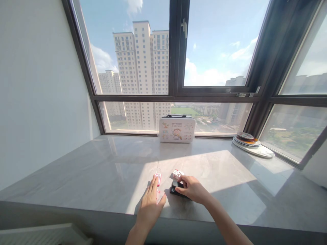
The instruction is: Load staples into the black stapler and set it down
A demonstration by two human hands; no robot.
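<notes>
On the sunlit stone sill, my left hand [150, 203] lies nearly flat with its thumb apart from the fingers. Its fingertips touch a small red and white box [158, 179], and something pinkish shows between thumb and fingers, too unclear to name. My right hand [192, 189] has its thumb and fingers closed on a black stapler-like object [174, 187] that rests on the sill. Just beyond that object sits a small white box with red markings [177, 173], close to the right fingertips.
A white case with cartoon prints [176, 130] stands against the window at the back. Stacked plates [258, 151] rest in the right corner of the sill [76, 170]. A wall rises on the left, and the sill's front edge runs below the hands.
</notes>
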